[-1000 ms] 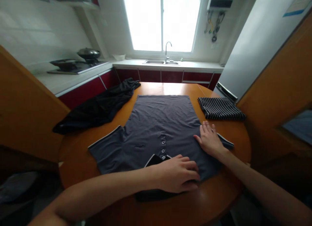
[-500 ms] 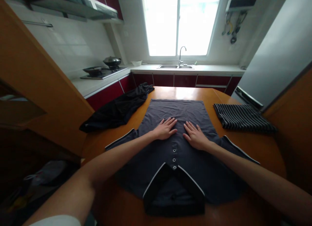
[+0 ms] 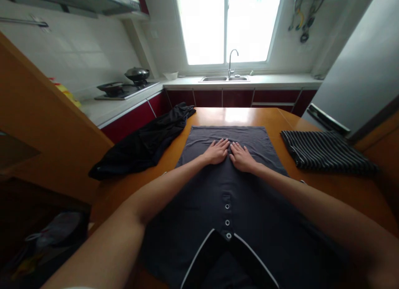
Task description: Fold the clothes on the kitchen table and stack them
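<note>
A dark grey polo shirt (image 3: pixel 199 206) lies spread front side up, its hem at the far end and its white-edged black collar (image 3: pixel 208 255) toward me. White-ringed buttons run down the placket. My left hand (image 3: pixel 217 151) rests flat on the lower part of the shirt, fingers stretched out and pointing away. Close beside it, my right hand (image 3: pixel 241 157) lies flat too, with fingers extended. Small wrinkles show in the cloth around the fingertips. Both forearms cover parts of the shirt's sides, and the sleeves are mostly hidden.
The shirt is on a wooden table (image 3: pixel 249 115). A crumpled black garment (image 3: pixel 143 143) lies at the left, a folded striped cloth (image 3: pixel 327 149) at the right. Beyond are a counter with a sink (image 3: pixel 215 79), a stove holding pans (image 3: pixel 137 74), and a fridge (image 3: pixel 352 68).
Both hands have slid away from me over the shirt, toward its hem, and come closer together. The view has moved forward, so the collar sits lower in the picture.
</note>
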`<action>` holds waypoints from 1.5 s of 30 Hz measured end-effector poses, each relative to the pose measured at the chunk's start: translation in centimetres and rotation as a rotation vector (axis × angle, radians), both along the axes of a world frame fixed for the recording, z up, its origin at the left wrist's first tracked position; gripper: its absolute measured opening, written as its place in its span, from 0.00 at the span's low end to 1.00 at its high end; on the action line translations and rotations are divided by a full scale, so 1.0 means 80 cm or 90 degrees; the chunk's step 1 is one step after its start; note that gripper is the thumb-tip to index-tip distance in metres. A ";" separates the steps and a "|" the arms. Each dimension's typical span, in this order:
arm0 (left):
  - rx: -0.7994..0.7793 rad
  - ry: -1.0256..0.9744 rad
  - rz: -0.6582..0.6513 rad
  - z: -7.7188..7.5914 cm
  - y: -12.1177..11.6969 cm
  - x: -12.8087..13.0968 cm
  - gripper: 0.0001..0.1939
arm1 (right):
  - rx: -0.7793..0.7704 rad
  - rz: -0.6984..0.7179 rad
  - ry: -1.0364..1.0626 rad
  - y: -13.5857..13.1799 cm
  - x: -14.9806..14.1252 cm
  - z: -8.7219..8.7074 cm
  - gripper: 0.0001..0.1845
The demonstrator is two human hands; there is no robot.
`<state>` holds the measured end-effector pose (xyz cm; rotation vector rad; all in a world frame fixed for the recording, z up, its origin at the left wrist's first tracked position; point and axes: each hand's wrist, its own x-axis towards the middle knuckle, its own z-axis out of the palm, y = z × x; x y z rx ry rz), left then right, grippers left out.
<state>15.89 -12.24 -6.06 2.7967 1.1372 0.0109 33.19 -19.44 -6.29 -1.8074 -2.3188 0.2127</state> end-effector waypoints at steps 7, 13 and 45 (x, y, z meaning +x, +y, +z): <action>0.010 0.025 0.267 0.025 0.112 -0.085 0.33 | -0.015 -0.178 -0.043 0.088 0.122 0.004 0.36; 0.004 -0.004 0.027 0.007 0.095 0.023 0.33 | 0.009 -0.029 -0.041 0.131 0.055 -0.004 0.33; -0.032 -0.106 0.183 0.093 0.063 -0.161 0.29 | 0.117 -0.126 -0.002 0.094 0.084 0.025 0.31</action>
